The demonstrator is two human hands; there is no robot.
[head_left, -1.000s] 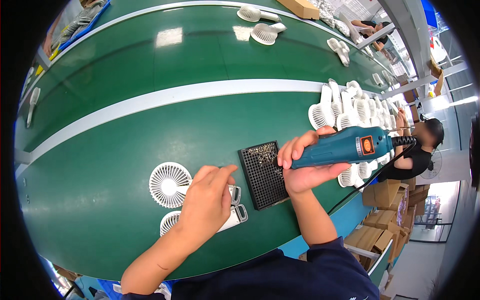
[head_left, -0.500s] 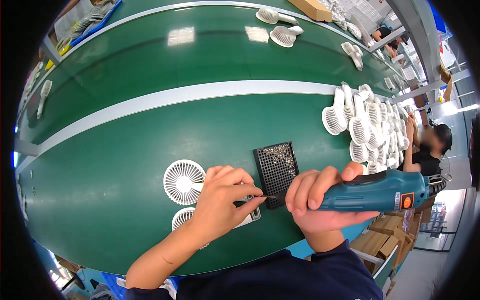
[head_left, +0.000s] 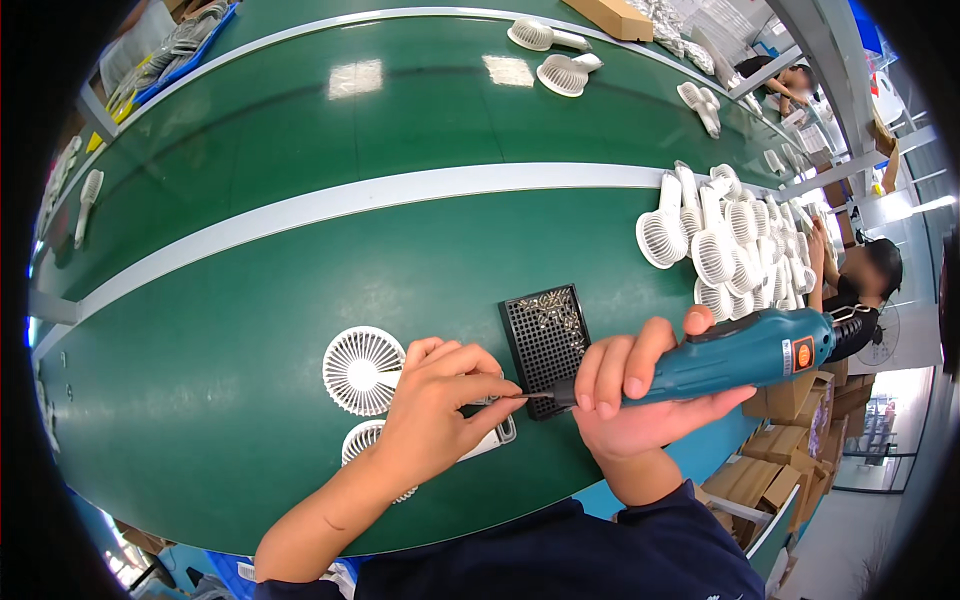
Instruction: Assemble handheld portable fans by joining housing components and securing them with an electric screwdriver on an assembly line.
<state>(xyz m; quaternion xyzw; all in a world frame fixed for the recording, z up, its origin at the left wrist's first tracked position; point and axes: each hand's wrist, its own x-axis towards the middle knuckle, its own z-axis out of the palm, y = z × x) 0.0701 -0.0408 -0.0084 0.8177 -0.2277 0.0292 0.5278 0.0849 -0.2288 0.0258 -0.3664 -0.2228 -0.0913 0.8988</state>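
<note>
My right hand (head_left: 625, 400) is wrapped around a teal electric screwdriver (head_left: 735, 358), its thin bit (head_left: 538, 396) pointing left. At the tip of that bit, the thumb and forefinger of my left hand (head_left: 445, 400) are pinched together; anything small between them is hidden. Beneath and beside my left hand lie two white handheld fans. The farther fan (head_left: 361, 371) shows its round slatted head, while the nearer fan (head_left: 362, 438) is largely covered by my hand and wrist. A black perforated screw tray (head_left: 548, 345), with small screws scattered at its far end, sits just beyond the bit.
A pile of white handheld fans (head_left: 740, 245) fills the right side of the green table (head_left: 230, 300). Past a pale rail (head_left: 400, 180), more fans (head_left: 567, 74) lie on a green surface. Another person (head_left: 862, 280) sits at the right, near cardboard boxes (head_left: 765, 465).
The rear of the screwdriver has tilted up and away a little. My left fingers stay pinched at the bit's tip. The whole view has shifted slightly.
</note>
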